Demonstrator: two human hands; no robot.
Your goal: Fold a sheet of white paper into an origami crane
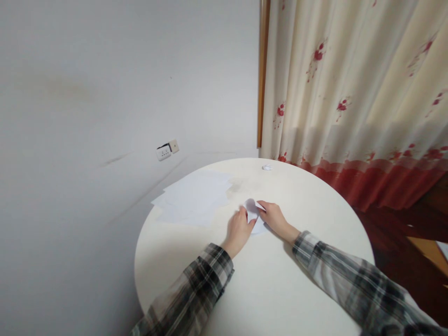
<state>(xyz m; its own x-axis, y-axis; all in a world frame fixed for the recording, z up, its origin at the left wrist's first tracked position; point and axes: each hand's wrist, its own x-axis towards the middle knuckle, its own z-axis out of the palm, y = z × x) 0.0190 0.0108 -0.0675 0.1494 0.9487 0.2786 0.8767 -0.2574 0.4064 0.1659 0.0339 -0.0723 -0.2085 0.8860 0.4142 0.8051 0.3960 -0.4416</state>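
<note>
A small folded piece of white paper lies on the round white table, near its middle. My left hand pinches the paper's left side, fingers curled on it. My right hand presses and grips its right side, fingers bent together. Both arms wear plaid sleeves and reach in from the near edge.
A loose pile of white sheets is spread at the table's far left. A small crumpled white scrap lies at the far edge. A floral curtain hangs behind on the right, a wall with a socket on the left.
</note>
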